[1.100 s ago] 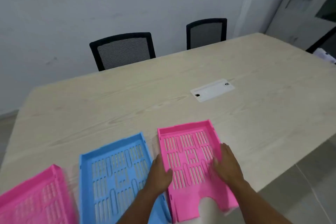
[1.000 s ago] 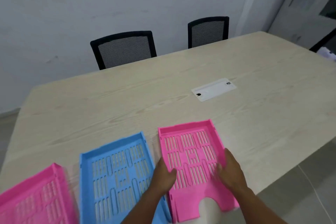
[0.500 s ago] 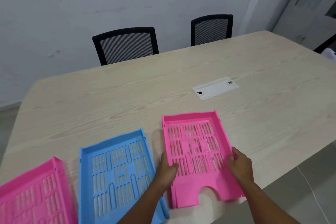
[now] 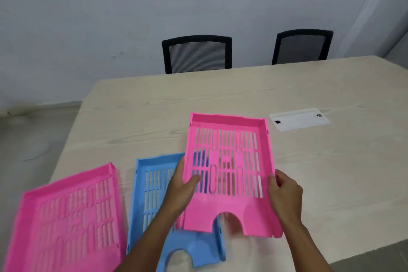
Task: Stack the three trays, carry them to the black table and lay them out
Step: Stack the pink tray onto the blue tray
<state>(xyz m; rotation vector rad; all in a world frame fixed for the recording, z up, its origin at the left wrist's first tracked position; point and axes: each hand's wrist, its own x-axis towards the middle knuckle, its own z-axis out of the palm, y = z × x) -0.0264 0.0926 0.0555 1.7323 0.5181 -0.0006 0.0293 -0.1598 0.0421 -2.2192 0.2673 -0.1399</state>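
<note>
A pink slotted tray (image 4: 229,161) is held off the light wooden table (image 4: 320,172), tilted with its far end higher. My left hand (image 4: 182,187) grips its left wall and my right hand (image 4: 284,190) grips its right wall. Its left part overlaps the blue tray (image 4: 152,194), which lies flat on the table below it. A second pink tray (image 4: 66,216) lies flat at the table's near left corner, beside the blue one.
A white cable hatch (image 4: 299,119) is set into the table top, right of the lifted tray. Two black mesh chairs (image 4: 196,54) (image 4: 302,46) stand at the far edge against the grey wall. Floor shows to the left and at the lower right.
Both hands have lifted the right pink tray off the table and moved it left, so it now overlaps the blue tray. The camera has swung left.
</note>
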